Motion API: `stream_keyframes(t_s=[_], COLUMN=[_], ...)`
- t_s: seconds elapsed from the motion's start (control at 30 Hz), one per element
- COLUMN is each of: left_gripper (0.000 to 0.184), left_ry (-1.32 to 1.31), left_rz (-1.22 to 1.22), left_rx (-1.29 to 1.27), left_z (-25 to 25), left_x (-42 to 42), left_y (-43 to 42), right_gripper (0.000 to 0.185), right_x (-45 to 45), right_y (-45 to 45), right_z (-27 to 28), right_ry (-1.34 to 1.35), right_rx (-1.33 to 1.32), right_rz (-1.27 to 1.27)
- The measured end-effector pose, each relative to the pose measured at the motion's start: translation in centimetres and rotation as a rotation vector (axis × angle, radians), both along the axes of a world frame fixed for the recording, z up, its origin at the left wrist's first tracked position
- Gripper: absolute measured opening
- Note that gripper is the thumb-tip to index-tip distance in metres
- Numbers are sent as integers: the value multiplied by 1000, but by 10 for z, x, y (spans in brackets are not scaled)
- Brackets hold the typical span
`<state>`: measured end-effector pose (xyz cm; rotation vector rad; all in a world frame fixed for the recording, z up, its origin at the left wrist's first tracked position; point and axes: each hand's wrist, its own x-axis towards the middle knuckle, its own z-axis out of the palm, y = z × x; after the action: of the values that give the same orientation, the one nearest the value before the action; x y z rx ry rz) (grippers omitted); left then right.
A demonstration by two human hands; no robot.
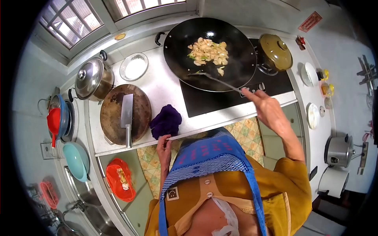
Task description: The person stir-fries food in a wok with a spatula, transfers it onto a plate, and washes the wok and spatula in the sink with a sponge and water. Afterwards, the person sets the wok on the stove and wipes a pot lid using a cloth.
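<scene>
My right hand [271, 111] is closed around the handle of a metal spatula [222, 83]. The spatula's blade rests low inside a large black wok [173, 51], just below a heap of pale sliced food with bits of green [208, 51]. One small piece lies apart from the heap. At the counter's front edge is my left hand [163, 151], empty, its fingers loosely bent and apart. Right beside its fingertips lies a crumpled purple cloth [166, 121]. A cleaver [126, 111] lies on a round wooden chopping board [108, 118] to the left.
The wok sits over a black cooktop [204, 103]. A lidded clay pot [275, 53] stands to its right. On the left are a steel pot [92, 80], a white plate [134, 67], a teal bowl [75, 160] and an orange bin [112, 179] with scraps. A rice cooker [339, 151] stands far right.
</scene>
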<state>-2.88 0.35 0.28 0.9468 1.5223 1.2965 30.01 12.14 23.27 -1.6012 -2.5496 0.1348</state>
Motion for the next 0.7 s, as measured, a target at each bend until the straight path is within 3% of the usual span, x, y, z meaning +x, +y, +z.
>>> stream_keyframes(t_s=[0.17, 0.37, 0.5, 0.57, 0.67, 0.7], left_gripper=[18, 18, 18, 18, 17, 17], left_ry=[28, 82, 36, 2, 49, 9], left_rz=[-60, -124, -115, -117, -131, -129], left_rx=[-5, 39, 65, 46, 66, 55], left_z=[1, 2, 6, 1, -10, -9], left_x=[-5, -11, -10, -9, -7, -5], left_y=[0, 9, 13, 10, 8, 6], right_gripper=[61, 49, 46, 44, 44, 44], right_x=[-2, 33, 57, 61, 52, 55], right_y=[66, 72, 76, 67, 53, 50], right_z=[-81, -51, -69, -73, -54, -45], right_ry=[-19, 37, 49, 145, 138, 167], right_rx=[168, 186, 164, 166, 177, 237], right_rz=[-123, -324, -322, -194, -242, -147])
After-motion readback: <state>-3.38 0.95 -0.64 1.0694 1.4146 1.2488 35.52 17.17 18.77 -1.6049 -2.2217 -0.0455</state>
